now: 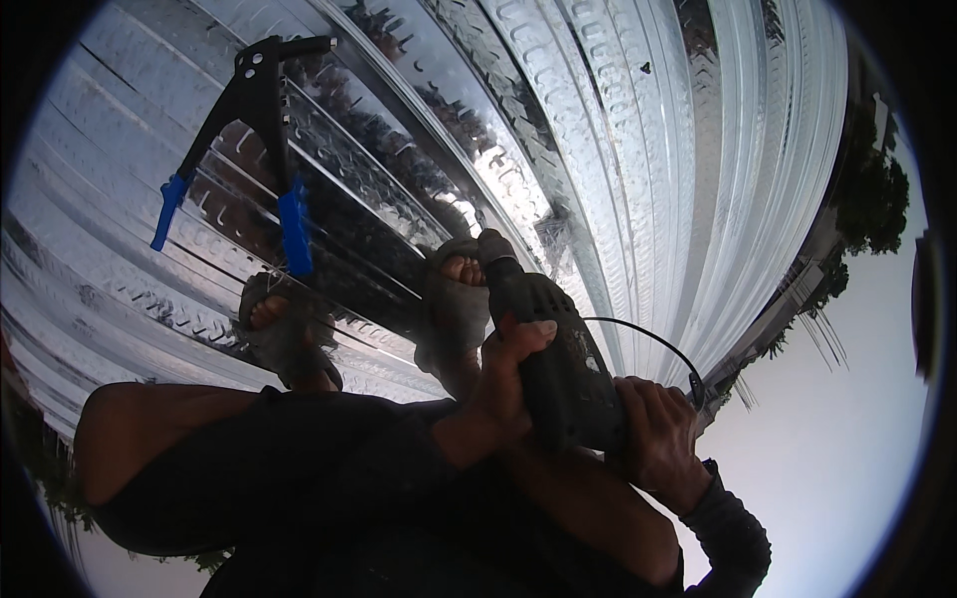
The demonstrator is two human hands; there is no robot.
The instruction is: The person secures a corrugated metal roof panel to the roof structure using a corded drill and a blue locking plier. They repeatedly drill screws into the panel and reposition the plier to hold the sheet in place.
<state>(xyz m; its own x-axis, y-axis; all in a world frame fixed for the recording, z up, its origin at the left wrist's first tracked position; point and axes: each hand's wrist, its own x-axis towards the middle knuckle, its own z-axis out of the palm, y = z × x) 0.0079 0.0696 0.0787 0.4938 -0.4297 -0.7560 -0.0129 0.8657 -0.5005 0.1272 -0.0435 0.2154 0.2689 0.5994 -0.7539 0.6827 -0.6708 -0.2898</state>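
- Your left grip point(501, 379) is wrapping around the black power drill point(566, 374)
- Your right grip point(658, 429) is clasping its rear end
- It's sitting in both hands above shiny metal sheeting point(638, 149)
- Blue-handled riveter point(257, 105) is just lying up-left on that sheeting

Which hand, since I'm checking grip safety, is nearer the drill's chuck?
The left hand: it grips the side of the drill, closer to the chuck. The right hand is farther back, at the drill's rear end.
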